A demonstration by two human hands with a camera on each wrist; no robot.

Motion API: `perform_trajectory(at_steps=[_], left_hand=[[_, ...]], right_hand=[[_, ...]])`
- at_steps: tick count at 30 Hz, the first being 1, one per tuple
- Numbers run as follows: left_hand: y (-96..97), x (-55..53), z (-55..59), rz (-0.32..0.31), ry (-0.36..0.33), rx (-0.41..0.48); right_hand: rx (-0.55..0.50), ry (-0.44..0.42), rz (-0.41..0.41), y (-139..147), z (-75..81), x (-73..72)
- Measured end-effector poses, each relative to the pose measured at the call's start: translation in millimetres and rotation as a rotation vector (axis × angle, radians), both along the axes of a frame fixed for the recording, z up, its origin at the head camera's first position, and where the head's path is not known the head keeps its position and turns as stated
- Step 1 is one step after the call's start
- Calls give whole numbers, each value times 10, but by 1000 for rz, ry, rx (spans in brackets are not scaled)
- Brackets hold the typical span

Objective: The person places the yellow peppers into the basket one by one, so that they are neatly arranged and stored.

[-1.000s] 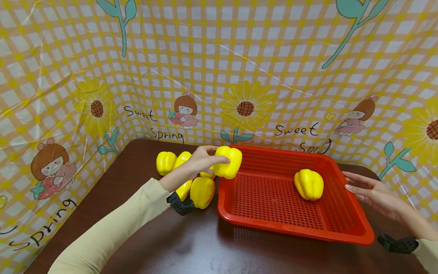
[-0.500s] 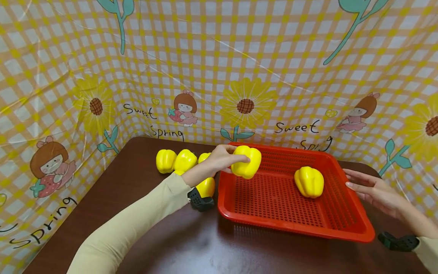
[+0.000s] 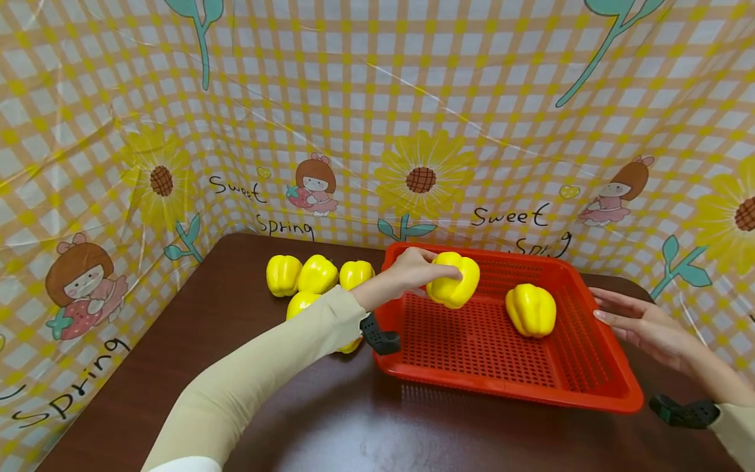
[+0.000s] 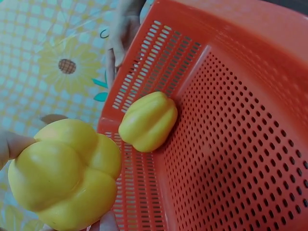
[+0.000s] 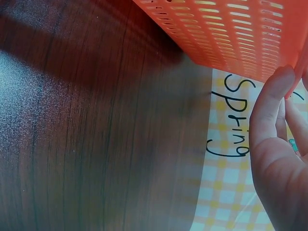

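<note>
In the head view my left hand (image 3: 415,270) holds a yellow bell pepper (image 3: 453,280) above the left part of the red basket (image 3: 478,388). The left wrist view shows this bell pepper (image 4: 65,175) close up, thumb against its side. Another yellow bell pepper (image 3: 531,310) lies inside the basket near the right wall. With fingers nearly straight, my right hand (image 3: 651,328) touches the basket's right rim from outside. In the right wrist view, the thumb of my right hand (image 5: 276,139) meets the edge of the rim.
Several yellow bell peppers (image 3: 318,275) sit grouped on the dark brown table (image 3: 177,341) left of the basket, partly hidden by my left forearm. A checked cloth (image 3: 330,98) with sunflowers hangs behind the table and along its sides.
My left hand has moved right with the bell pepper, from the basket's left rim to above its inside. The right hand and the basket have stayed about in place.
</note>
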State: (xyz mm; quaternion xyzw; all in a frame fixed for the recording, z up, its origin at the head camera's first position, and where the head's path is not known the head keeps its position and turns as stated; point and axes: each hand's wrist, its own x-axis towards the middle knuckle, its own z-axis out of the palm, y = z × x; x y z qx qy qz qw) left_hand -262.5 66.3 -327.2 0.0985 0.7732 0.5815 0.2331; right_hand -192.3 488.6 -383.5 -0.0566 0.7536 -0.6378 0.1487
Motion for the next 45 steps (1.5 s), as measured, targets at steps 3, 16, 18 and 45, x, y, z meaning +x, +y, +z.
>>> perform_trajectory(at_steps=[3,16,18,45], left_hand=[[72,-18,-13,-9,-11,9],[394,-2,-66,-43,-53,-43],[434,-1,-66,-41,-63,-53],[804,-95,-368,15,-196,-105]], right_hand=[[-5,-3,-3,-12,8,4],[-51,-3,11,-29,27,21],[-43,-2,20,-39,30,14],[12,-6,-6,-30,53,56]])
